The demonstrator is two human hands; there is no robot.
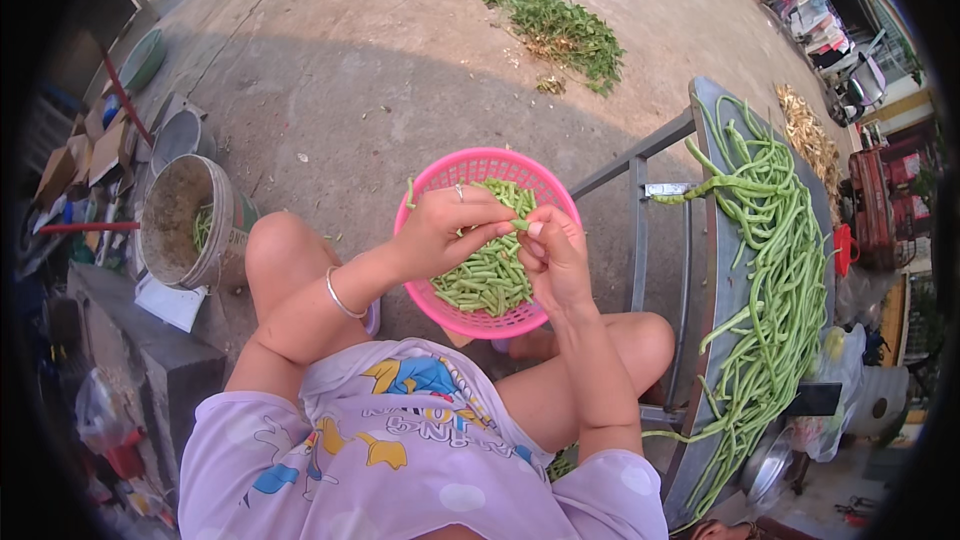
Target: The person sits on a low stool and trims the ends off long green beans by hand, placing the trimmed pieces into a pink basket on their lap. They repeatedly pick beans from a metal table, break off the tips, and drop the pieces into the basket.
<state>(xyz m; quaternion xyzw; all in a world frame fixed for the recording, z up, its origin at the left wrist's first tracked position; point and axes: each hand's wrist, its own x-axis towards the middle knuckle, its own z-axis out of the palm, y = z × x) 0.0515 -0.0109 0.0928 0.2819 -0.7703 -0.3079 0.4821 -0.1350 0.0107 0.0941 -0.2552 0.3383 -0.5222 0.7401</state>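
Both hands meet over a pink plastic colander [495, 330] that holds many short pieces of green bean [480, 286]. My left hand [454, 229], with a ring on one finger, pinches one end of a small green bean piece [520, 225] between thumb and fingers. At its other end, my right hand [555, 251] grips the same piece with thumb and curled fingers. A longer bean piece [410, 193] stands against the colander's left rim. To the right, a heap of long whole green beans [780, 255] lies along a grey table [709, 240], some hanging over its near edge.
A dirty bucket [217, 225] with some green scraps stands left of my knee, a grey basin [178, 141] behind it. Concrete blocks [142, 345] lie at the lower left. A pile of leafy plants [566, 37] lies on the concrete ahead. Metal table legs [639, 240] stand right of the colander.
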